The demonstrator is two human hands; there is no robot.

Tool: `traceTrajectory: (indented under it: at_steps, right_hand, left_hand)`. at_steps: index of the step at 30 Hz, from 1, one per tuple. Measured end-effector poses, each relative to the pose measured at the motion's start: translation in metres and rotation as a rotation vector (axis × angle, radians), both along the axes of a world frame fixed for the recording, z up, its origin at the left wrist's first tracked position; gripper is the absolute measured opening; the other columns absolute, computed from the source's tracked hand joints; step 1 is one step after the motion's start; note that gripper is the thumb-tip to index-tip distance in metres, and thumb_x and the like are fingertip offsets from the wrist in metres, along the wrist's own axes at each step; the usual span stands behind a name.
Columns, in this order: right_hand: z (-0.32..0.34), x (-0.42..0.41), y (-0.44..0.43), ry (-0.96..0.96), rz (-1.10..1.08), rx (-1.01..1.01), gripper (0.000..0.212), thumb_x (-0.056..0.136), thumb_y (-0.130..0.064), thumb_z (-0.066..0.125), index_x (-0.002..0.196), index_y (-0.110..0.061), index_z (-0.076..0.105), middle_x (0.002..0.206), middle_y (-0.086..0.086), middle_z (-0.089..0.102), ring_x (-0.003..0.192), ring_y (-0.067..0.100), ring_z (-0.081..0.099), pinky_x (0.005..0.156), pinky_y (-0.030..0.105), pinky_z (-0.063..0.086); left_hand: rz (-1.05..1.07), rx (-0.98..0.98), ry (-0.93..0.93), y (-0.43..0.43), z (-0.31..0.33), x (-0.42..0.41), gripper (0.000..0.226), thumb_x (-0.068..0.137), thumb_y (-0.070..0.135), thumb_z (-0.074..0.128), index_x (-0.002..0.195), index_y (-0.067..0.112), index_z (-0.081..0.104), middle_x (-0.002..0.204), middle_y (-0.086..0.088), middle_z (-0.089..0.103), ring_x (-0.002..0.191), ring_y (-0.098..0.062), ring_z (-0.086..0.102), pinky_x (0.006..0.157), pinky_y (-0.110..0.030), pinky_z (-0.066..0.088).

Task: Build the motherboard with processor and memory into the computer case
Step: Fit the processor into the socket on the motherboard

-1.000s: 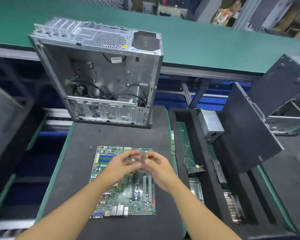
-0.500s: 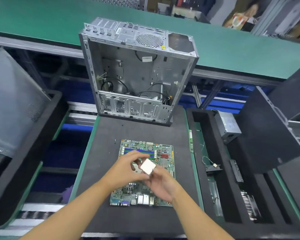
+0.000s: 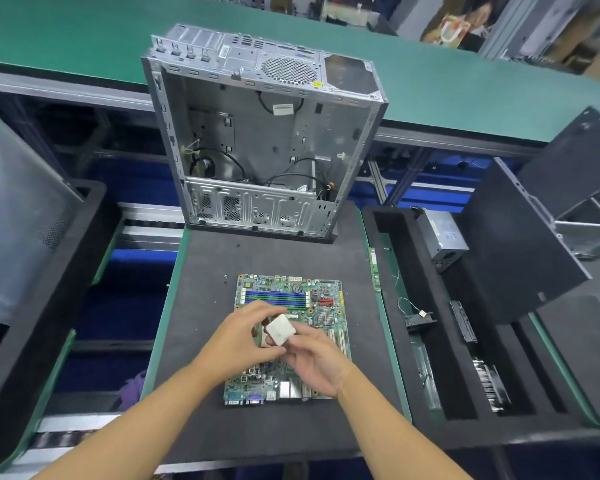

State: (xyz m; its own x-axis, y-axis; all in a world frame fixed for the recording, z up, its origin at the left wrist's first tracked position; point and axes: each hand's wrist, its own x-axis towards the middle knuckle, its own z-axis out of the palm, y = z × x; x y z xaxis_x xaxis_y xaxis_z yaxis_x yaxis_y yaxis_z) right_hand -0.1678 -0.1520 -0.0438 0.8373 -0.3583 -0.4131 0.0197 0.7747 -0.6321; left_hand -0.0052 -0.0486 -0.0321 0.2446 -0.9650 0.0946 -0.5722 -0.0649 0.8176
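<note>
A green motherboard (image 3: 323,299) lies flat on the dark foam mat, blue and green memory slots along its far side. Just above it both hands hold a small square silver processor (image 3: 280,329), tilted with its metal lid facing me. My left hand (image 3: 238,337) pinches its left edges. My right hand (image 3: 314,362) grips it from below and from the right. The hands hide the board's socket. The open metal computer case (image 3: 264,140) stands at the far end of the mat, with black cables inside.
A memory stick (image 3: 374,268) lies along the mat's right edge. A black foam tray (image 3: 433,393) on the right holds a power supply (image 3: 442,233) and other parts. A dark side panel (image 3: 513,247) leans at the right. Another tray stands at the left. Small screws (image 3: 225,278) lie beside the board.
The processor went from edge-on above the board to lid facing me, held lower over the board's middle. The view has shifted, so the case and board sit further right in frame.
</note>
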Motion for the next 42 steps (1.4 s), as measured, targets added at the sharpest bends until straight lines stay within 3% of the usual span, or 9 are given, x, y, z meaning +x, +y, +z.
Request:
traceTrajectory:
  at_steps: [5,10,12,22,26,29,32,37,42]
  right_hand:
    - [-0.001,-0.004,-0.008,0.127,0.089,-0.089,0.032,0.102,-0.013,0.057,0.125,0.007,0.065,0.122,0.025,0.066,0.113,0.035,0.065,0.097,0.043,0.054]
    - [-0.008,0.001,-0.007,0.31,0.019,-0.266,0.02,0.099,-0.002,0.058,0.115,-0.001,0.07,0.109,0.02,0.072,0.089,0.026,0.068,0.071,0.03,0.057]
    - [-0.013,0.004,-0.007,0.361,-0.034,-0.299,0.019,0.096,0.002,0.06,0.113,-0.002,0.068,0.105,0.021,0.072,0.086,0.029,0.07,0.073,0.031,0.058]
    - [-0.015,-0.002,-0.007,0.372,0.027,-0.399,0.025,0.096,0.005,0.059,0.119,-0.005,0.065,0.112,0.018,0.072,0.093,0.03,0.074,0.083,0.035,0.061]
    - [-0.011,-0.011,-0.012,0.452,0.26,-0.935,0.051,0.092,-0.003,0.063,0.136,-0.027,0.055,0.128,-0.007,0.055,0.096,0.008,0.065,0.087,0.027,0.057]
    - [-0.012,-0.009,-0.013,0.455,0.39,-1.35,0.053,0.089,-0.023,0.075,0.138,-0.023,0.055,0.127,-0.012,0.047,0.107,-0.002,0.05,0.092,0.007,0.038]
    - [-0.016,-0.003,-0.011,0.446,0.365,-1.525,0.049,0.089,-0.025,0.076,0.134,-0.016,0.058,0.124,-0.007,0.049,0.112,0.003,0.045,0.098,0.011,0.035]
    - [-0.019,0.004,-0.01,0.479,0.35,-1.508,0.047,0.09,-0.023,0.074,0.134,-0.018,0.058,0.121,-0.011,0.051,0.106,0.001,0.048,0.097,0.016,0.042]
    - [-0.016,-0.001,-0.029,0.667,0.16,-1.4,0.037,0.09,-0.018,0.074,0.124,-0.017,0.06,0.112,-0.013,0.048,0.096,0.0,0.051,0.082,0.007,0.038]
  left_hand:
    - [-0.093,0.05,-0.053,0.004,-0.013,0.006,0.066,0.071,0.059,0.074,0.132,0.04,0.056,0.117,0.031,0.049,0.113,0.003,0.051,0.092,-0.011,0.041]
    - [-0.072,0.097,-0.078,0.011,-0.024,0.006,0.083,0.074,0.046,0.077,0.145,0.047,0.034,0.106,0.03,0.045,0.102,0.001,0.051,0.084,-0.007,0.039]
    - [-0.04,0.079,-0.052,0.013,-0.029,0.005,0.086,0.073,0.04,0.08,0.145,0.044,0.033,0.107,0.027,0.047,0.099,-0.002,0.053,0.081,-0.007,0.04]
    - [0.076,0.059,-0.082,0.015,-0.038,0.001,0.044,0.07,0.027,0.083,0.107,0.038,0.062,0.094,0.021,0.057,0.088,-0.003,0.058,0.071,-0.01,0.043]
    - [0.083,0.066,-0.054,0.016,-0.042,-0.001,0.042,0.07,0.025,0.08,0.106,0.039,0.062,0.092,0.018,0.058,0.086,-0.006,0.058,0.07,-0.01,0.042]
    - [0.067,0.081,-0.069,0.013,-0.043,-0.002,0.041,0.071,0.029,0.079,0.105,0.041,0.061,0.091,0.017,0.057,0.084,-0.008,0.056,0.071,-0.015,0.044]
    - [0.077,0.089,-0.095,0.012,-0.045,-0.001,0.041,0.071,0.032,0.079,0.106,0.043,0.061,0.093,0.019,0.055,0.086,-0.005,0.053,0.073,-0.015,0.043]
    - [0.077,0.126,-0.167,0.005,-0.05,0.005,0.043,0.072,0.045,0.079,0.109,0.048,0.057,0.089,0.028,0.054,0.091,0.002,0.048,0.08,-0.021,0.044]
    - [0.024,0.307,-0.435,-0.011,-0.051,0.023,0.076,0.067,0.071,0.067,0.134,0.039,0.047,0.116,0.022,0.052,0.112,-0.005,0.045,0.094,-0.031,0.037]
